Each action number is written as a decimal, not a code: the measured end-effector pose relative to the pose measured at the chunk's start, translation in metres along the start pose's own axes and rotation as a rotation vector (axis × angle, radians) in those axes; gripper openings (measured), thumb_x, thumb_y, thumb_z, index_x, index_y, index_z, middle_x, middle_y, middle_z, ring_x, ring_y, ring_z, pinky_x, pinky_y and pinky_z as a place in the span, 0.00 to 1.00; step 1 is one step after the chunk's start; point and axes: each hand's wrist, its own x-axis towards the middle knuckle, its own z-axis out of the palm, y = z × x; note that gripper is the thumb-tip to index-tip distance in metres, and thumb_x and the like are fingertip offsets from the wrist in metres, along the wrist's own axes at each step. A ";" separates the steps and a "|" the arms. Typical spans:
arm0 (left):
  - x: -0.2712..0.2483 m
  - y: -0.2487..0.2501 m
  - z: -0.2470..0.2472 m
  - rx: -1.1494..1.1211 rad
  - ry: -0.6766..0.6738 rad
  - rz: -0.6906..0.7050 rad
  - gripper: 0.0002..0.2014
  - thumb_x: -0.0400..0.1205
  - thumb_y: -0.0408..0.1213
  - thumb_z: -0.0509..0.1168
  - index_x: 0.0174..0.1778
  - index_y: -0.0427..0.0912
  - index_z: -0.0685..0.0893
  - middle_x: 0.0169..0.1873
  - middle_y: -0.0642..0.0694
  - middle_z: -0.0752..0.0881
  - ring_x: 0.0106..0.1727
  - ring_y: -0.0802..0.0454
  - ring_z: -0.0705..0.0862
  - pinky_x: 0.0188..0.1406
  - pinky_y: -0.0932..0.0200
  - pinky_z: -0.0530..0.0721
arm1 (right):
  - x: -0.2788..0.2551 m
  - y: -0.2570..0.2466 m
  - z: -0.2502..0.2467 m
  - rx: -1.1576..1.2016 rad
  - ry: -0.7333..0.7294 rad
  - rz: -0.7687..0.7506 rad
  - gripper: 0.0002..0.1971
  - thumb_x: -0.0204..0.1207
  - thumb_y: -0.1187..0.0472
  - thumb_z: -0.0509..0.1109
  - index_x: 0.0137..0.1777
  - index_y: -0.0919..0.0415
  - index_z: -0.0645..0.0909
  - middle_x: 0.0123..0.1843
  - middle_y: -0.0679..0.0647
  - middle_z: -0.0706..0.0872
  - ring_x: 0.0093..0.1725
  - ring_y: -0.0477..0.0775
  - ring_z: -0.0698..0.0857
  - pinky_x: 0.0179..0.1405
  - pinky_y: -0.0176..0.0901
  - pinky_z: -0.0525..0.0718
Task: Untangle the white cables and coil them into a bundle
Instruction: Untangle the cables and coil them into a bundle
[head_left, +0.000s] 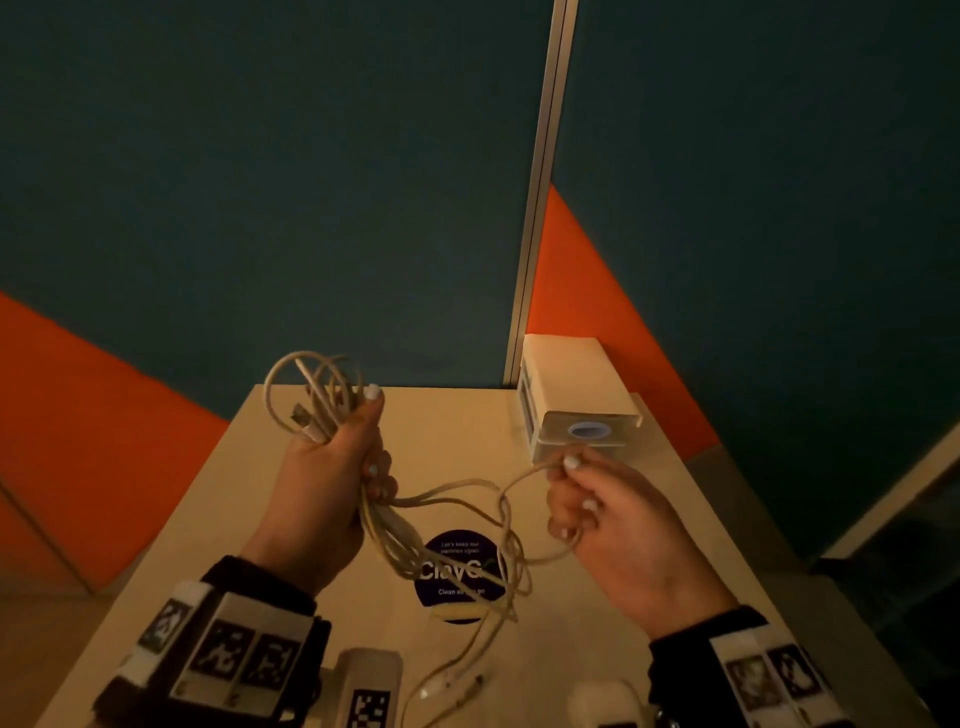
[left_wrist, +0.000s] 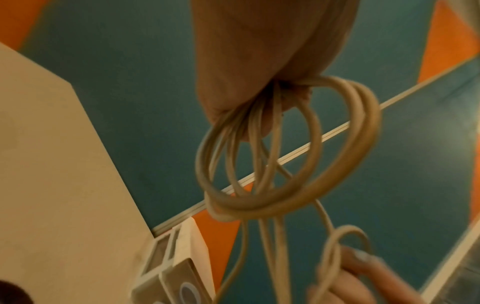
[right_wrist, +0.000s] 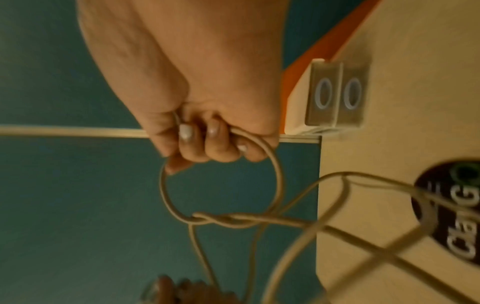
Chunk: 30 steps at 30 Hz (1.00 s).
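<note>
My left hand (head_left: 337, 462) is raised above the table and grips a bundle of white cable loops (head_left: 311, 395); in the left wrist view the loops (left_wrist: 285, 164) hang out of the fist. Loose strands (head_left: 447, 499) run from it across to my right hand (head_left: 587, 499), whose curled fingers hold a single loop of the cable (right_wrist: 223, 185). A crossing knot (right_wrist: 221, 220) sits just below that loop. More tangled cable (head_left: 467, 597) droops onto the table, with plug ends (head_left: 457, 686) lying near the front edge.
A light wooden table (head_left: 260, 519) carries a round dark sticker (head_left: 457, 571) at its middle. A white box with round buttons (head_left: 576, 405) stands at the back right corner. Teal and orange wall panels (head_left: 260, 182) rise behind. White devices (head_left: 369, 686) sit at the near edge.
</note>
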 end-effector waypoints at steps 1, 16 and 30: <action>0.002 0.002 -0.003 -0.006 0.006 0.003 0.10 0.82 0.42 0.61 0.35 0.48 0.74 0.20 0.53 0.68 0.21 0.58 0.65 0.24 0.60 0.69 | 0.001 -0.003 -0.004 0.090 0.020 -0.010 0.07 0.73 0.61 0.63 0.36 0.58 0.80 0.27 0.50 0.68 0.28 0.47 0.63 0.34 0.42 0.62; 0.010 0.021 -0.001 0.090 -0.005 0.074 0.09 0.81 0.42 0.63 0.36 0.47 0.74 0.22 0.53 0.72 0.22 0.58 0.68 0.23 0.62 0.72 | 0.004 -0.016 -0.010 -0.386 0.073 0.039 0.11 0.80 0.61 0.60 0.38 0.60 0.81 0.24 0.51 0.69 0.21 0.45 0.61 0.19 0.36 0.60; -0.016 0.002 0.015 0.413 -0.259 -0.066 0.05 0.70 0.39 0.76 0.32 0.46 0.86 0.31 0.41 0.81 0.20 0.58 0.67 0.19 0.62 0.67 | 0.021 -0.036 0.029 -0.363 -0.052 -0.061 0.13 0.81 0.59 0.59 0.35 0.56 0.76 0.26 0.50 0.67 0.22 0.44 0.59 0.16 0.33 0.56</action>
